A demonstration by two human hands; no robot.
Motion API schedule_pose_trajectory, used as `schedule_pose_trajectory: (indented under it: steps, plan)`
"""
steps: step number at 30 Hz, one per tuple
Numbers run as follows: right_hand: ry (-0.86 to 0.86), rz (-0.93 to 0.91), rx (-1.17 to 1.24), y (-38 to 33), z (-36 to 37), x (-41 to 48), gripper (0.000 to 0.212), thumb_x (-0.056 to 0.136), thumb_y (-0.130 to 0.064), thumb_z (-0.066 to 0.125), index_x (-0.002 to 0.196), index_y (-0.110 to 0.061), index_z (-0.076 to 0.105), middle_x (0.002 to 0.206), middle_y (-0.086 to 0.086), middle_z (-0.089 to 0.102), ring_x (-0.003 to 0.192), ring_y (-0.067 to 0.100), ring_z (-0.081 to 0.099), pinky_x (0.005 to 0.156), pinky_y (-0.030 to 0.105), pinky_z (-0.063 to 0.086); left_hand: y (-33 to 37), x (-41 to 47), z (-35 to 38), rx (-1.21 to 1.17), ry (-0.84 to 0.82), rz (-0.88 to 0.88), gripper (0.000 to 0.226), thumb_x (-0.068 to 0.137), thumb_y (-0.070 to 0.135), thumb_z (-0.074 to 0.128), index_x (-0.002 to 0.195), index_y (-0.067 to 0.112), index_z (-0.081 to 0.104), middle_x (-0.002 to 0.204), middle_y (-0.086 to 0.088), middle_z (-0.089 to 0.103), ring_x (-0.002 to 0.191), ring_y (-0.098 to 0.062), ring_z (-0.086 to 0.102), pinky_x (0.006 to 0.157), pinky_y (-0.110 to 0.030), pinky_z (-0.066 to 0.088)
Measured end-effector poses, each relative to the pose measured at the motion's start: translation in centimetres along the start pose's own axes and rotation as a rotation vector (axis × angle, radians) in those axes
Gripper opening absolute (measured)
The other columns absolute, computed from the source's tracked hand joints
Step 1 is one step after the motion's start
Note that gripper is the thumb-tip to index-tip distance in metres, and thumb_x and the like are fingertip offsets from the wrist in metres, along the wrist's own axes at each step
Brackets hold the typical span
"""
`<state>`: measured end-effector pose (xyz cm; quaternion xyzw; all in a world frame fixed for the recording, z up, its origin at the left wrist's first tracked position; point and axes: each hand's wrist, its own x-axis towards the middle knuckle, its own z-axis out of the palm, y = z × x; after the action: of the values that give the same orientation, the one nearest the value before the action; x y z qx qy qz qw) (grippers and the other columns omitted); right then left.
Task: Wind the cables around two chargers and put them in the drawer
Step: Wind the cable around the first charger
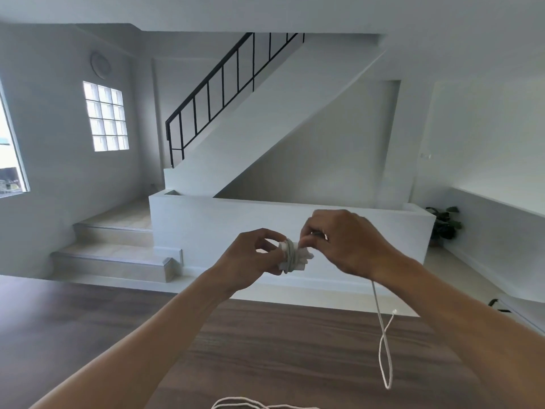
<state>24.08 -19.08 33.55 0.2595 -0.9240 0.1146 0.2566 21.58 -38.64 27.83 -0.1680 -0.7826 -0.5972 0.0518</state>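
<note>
A: Holding a white charger [295, 256] up in mid-air, above the dark wooden table [265, 343], with both hands raised in front of the white half-wall [206, 228].

B: Gripping how?

A: Pinching its left end with the left hand [250, 258], thumb and fingers closed on it. Pressing at its upper right side with the right hand [348, 243], fingertips curled tight, seemingly nipping the cable [380, 329] against the block; hard to tell exactly, since the fingers are covering the contact.

B: Wound already?

A: Partly. Showing several grey-white turns bunched around the charger's middle. Blurring too much to count the loops or make out the plug prongs.

B: And the loose part?

A: Hanging down from under the right wrist, dropping straight, looping just above the table and rising again to a small white connector [394, 312] dangling free. Vanishing behind the wrist at the top, so not showing how it joins the wound part.

B: Anything else on the table?

A: Lying at the very bottom edge, more white cord [244, 404], cut off by the frame; unclear whether belonging to this cable or another.

B: Background?

A: Showing a white staircase [265, 128] with a black railing [224, 84], a glass-block window [106, 116] at left, and a dark plant [443, 224] at right.
</note>
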Motion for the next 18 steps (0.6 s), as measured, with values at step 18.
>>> schedule_pose_trajectory:
  steps: [18]
  plan:
    - [-0.046, 0.240, 0.571, 0.8, 5.6, -1.6, 0.043, 0.098, -0.029, 0.050, 0.061, -0.045, 0.065, 0.050, -0.009, 0.046, 0.044, 0.003, 0.037, 0.051, 0.017, 0.031, 2.9, 0.2, -1.3, -0.540, -0.252, -0.033, 0.024, 0.093, 0.003, 0.052, 0.107, -0.002, 0.070, 0.102, -0.019, 0.072, 0.078, -0.030, 0.067, 0.074, -0.030, 0.059]
